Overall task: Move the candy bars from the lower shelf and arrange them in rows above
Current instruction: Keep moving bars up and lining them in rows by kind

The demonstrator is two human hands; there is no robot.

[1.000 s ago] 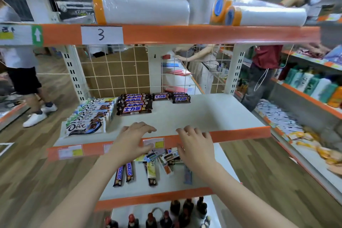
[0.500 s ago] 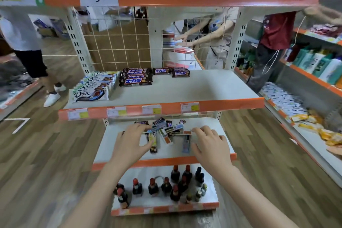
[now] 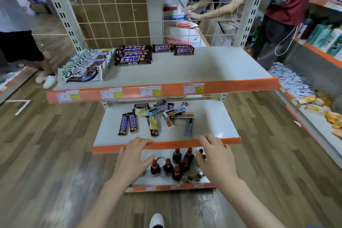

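Candy bars (image 3: 157, 116): glossy flat wrappers, scattered on the lower shelf (image 3: 212, 126).
Left hand (image 3: 132, 161): fingers spread, empty.
Right hand (image 3: 215, 157): spread, empty.
Upper shelf (image 3: 203, 68): white, orange-edged.
Floor (image 3: 46, 153): wood planks.

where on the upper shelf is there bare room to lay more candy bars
The upper shelf is bare across its front and right, from the Snickers stack to the right edge. The back left is crowded: Dove bars, then Snickers along the back.

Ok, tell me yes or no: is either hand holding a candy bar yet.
No: the left hand and right hand hover open at the lower shelf's front edge, short of the candy bars.
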